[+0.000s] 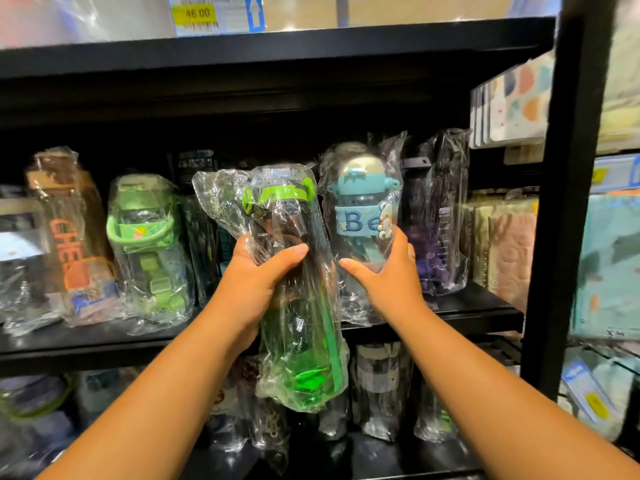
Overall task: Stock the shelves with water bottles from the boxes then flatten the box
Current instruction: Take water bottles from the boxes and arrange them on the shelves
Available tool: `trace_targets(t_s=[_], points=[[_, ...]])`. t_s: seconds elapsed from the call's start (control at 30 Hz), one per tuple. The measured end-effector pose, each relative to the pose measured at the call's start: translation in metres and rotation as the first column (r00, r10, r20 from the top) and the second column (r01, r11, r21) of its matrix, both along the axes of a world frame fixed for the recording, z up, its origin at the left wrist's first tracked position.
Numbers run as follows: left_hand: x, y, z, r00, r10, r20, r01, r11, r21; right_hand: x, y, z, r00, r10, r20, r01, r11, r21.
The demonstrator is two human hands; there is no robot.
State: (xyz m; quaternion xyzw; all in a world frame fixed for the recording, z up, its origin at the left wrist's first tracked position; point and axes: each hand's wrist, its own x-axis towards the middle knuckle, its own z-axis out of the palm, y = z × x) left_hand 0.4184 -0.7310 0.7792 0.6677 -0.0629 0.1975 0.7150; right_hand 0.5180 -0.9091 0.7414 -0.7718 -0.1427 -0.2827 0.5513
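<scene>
My left hand [258,289] grips a tall green water bottle [298,306] wrapped in clear plastic, holding it upright in front of the middle shelf [104,337]. My right hand [388,271] holds the lower part of a small blue bottle [363,220] marked "Be", also bagged, which stands on that shelf just right of the green one. No box is in view.
More bagged bottles line the shelf: an orange one [72,244], a light green one [149,244], a dark purple one [436,220]. Further bottles stand on the shelf below [381,393]. A black upright post [561,202] borders the bay; towels and mats lie to its right.
</scene>
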Motion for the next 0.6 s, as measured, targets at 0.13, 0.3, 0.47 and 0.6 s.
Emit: trace_targets(t_s=[0.13,0.3,0.47,0.6], points=[[-0.002,0.003,0.002,1.0,0.002,-0.005,-0.002,1.0,0.007,0.007,0.006,0.0,1.0,-0.012,0.006,0.012,1.0,0.019],[-0.003,0.009,0.004,1.0,0.011,-0.009,-0.011,1.0,0.026,0.018,0.012,0.002,1.0,-0.021,-0.01,0.022,0.999,0.027],[-0.003,0.014,0.004,1.0,0.022,-0.007,-0.021,0.999,0.043,0.027,0.017,0.003,0.999,-0.043,-0.029,0.043,0.999,0.0],[-0.004,0.018,0.002,1.0,0.012,-0.013,-0.012,1.0,0.015,0.03,0.02,0.004,0.997,-0.058,-0.05,0.057,0.998,-0.031]])
